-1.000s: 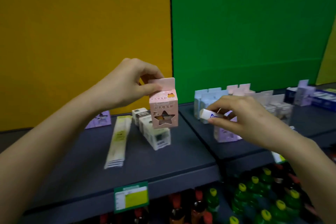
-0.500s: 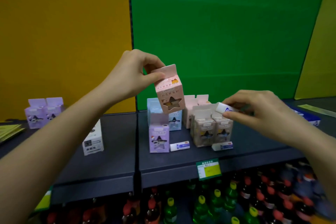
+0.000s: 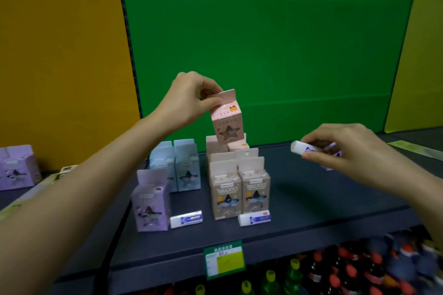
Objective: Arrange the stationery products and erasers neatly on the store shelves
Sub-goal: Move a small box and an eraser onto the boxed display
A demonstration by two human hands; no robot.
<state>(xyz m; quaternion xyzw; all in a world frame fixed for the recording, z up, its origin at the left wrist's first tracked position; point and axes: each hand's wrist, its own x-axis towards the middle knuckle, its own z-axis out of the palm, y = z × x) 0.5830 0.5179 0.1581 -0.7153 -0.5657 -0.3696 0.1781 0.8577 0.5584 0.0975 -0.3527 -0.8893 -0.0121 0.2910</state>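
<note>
My left hand [image 3: 185,100] pinches the top flap of a pink carton [image 3: 227,122] with a star window, tilted, above the rows of pink cartons [image 3: 239,184] on the dark shelf [image 3: 311,199]. A white eraser with a blue sleeve [image 3: 305,148] is pinched in the fingers of my right hand [image 3: 345,151], out to the right over bare shelf. Blue cartons [image 3: 177,165] stand behind a lone purple carton [image 3: 151,203]. Two more erasers lie at the front, one [image 3: 186,218] beside the purple carton, another [image 3: 255,219] before the pink ones.
More purple cartons [image 3: 16,170] stand on the left shelf section. A green and yellow price tag [image 3: 224,262] hangs on the shelf edge. Bottles [image 3: 335,275] with green and red caps fill the shelf below. Yellow and green panels back the shelves.
The view has swung right along the shelf. My left hand carried the pink carton over to the pink rows. My right hand with the eraser moved right and a little lower.
</note>
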